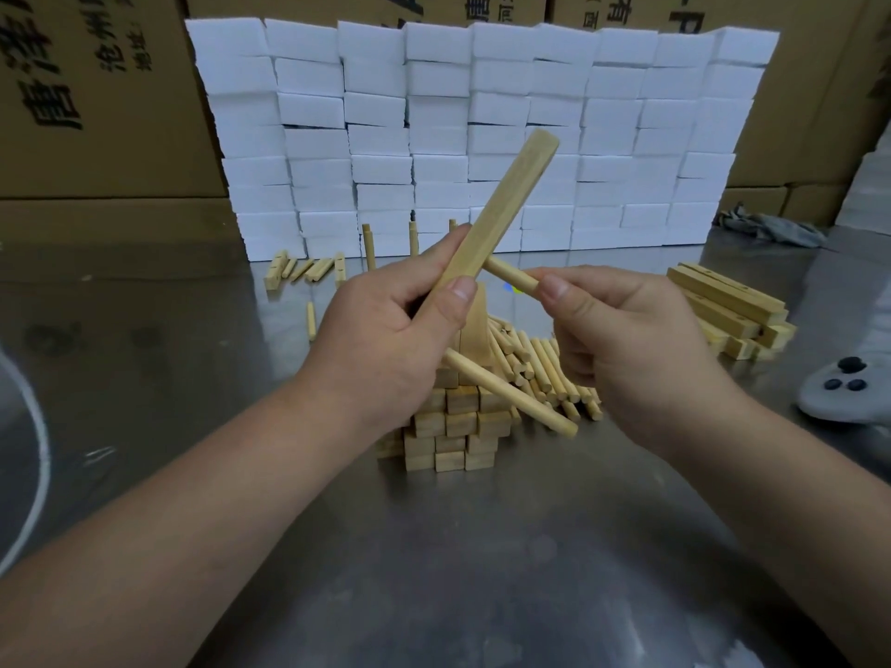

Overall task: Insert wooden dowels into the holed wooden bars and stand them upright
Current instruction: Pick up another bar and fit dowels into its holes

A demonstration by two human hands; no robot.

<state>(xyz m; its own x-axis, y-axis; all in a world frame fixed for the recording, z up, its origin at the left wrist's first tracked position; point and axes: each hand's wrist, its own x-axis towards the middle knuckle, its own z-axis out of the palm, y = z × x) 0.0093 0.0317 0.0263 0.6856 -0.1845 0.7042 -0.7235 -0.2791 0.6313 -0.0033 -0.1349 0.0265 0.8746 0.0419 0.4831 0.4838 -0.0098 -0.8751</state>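
The left hand (385, 339) curls its fingers round the lower part of one long, pale, flat wooden bar (500, 209), thumb pressed on its face. It tilts the bar up and to the right, probably to turn a hole toward the other hand. The right hand (627, 339) pinches one short round wooden dowel (511, 274) between thumb and fingers, its far end touching the bar's edge; the hole itself is hidden. Both are held just above a low stack of square-ended wooden bars (458, 426) on the grey metal table (482, 571). One longer dowel (520, 400) slants over that stack; what holds it I cannot tell. Right of the stack lies a heap of loose dowels (545, 364), too many to count, with a second pile of bars (723, 306) beyond. Behind the stack three upright dowel tips (369, 243) show, and one stray dowel (311, 320) lies to its left.
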